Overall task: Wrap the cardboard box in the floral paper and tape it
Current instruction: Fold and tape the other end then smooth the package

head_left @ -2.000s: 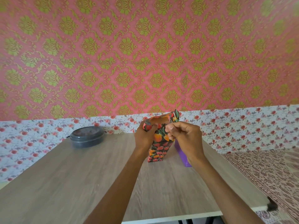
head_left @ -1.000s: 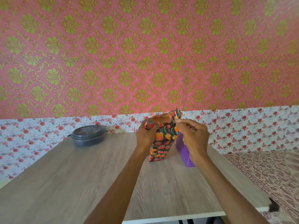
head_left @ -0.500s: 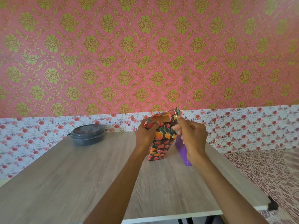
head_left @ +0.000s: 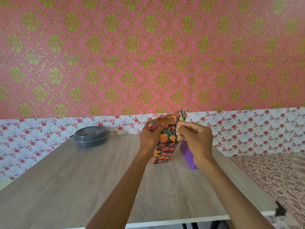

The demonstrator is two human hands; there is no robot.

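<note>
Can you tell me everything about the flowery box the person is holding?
The box stands on its narrow end on the wooden table, leaning a little. Dark paper with red and orange flowers covers its sides. The top is unfinished: a patch of brown cardboard shows, and a paper flap sticks up at the right corner. The left hand holds the top left corner; the right hand pinches the top right edge. A purple thing sits beside it.
</note>
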